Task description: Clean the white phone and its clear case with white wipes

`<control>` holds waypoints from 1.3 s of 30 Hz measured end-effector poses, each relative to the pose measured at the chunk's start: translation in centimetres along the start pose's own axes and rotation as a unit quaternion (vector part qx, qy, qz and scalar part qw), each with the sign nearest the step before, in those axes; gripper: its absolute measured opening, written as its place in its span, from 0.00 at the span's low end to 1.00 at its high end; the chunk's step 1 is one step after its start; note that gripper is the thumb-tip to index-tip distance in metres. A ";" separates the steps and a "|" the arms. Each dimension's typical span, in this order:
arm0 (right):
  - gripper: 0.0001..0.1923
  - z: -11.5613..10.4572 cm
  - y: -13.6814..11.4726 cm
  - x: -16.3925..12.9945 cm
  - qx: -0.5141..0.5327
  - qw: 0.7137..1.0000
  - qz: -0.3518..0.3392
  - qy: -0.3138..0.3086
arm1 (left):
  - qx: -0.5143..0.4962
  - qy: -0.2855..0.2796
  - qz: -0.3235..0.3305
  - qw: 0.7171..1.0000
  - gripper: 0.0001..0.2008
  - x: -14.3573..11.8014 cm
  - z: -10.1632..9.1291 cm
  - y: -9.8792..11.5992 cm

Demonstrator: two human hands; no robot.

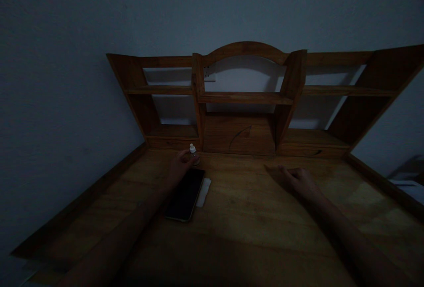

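Standing upright on the wooden bench (251, 216), the small white-capped dropper bottle (194, 154) is pinched by the left hand (179, 168) fingers, beside a black phone (185, 194); the right hand (296, 180) rests flat, fingers together.

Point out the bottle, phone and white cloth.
bottle (193, 152), head view, on its body below the white cap
phone (186, 194), head view, middle of the dark screen
white cloth (203, 192), head view, on the strip showing right of the phone

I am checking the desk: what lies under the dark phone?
A white cloth shows beside the phone; whether it continues under it is hidden. Wooden desk below.
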State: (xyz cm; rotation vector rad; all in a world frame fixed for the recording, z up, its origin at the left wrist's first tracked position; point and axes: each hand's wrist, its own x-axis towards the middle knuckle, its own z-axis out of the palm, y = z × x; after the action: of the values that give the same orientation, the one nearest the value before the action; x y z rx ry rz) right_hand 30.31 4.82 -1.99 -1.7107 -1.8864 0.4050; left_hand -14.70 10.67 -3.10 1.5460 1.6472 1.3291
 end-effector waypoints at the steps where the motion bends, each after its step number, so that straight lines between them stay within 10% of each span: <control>1: 0.36 0.0 0.0 0.0 0.000 1.000 -0.003 0.001 | 0.007 -0.001 -0.004 1.000 0.33 0.0 0.0 0.0; 39: 0.35 0.4 0.5 0.2 -0.003 1.000 -0.006 0.000 | 0.032 -0.029 0.044 0.998 0.32 0.7 0.3 -1.6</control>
State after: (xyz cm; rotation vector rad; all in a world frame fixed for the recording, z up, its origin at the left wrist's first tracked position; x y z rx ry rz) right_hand 30.47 5.10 -2.52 -1.7022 -1.9002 0.3941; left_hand -15.26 11.58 -4.44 1.6967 1.6161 1.2756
